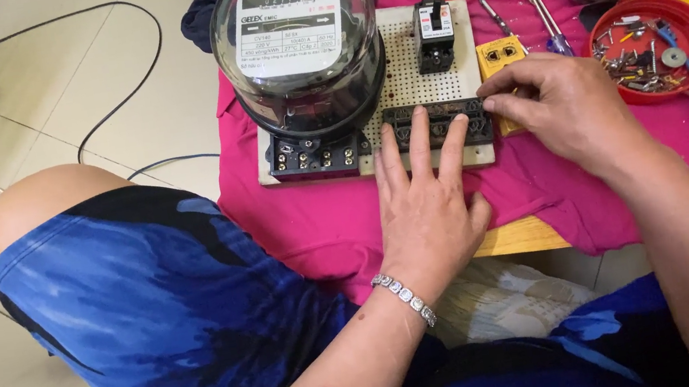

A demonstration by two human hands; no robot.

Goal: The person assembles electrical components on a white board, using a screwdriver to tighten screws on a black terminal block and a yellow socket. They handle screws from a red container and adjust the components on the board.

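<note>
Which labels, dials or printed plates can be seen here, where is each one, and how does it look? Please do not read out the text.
Meter faceplate: inside the clear round dome of the electric meter, board's left; white plate, dark print, small counter window on top.
Breaker label: on the black breaker, upper right of the perforated board; small white rectangle with a red mark.
No screens or packages visible.

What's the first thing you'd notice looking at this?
Probably the big round electric meter with its clear dome, standing at the left end of a white perforated board on a bright pink cloth. Just right of it, the left hand and right hand press on a black terminal strip. A red bowl of small screws sits far right.
</note>
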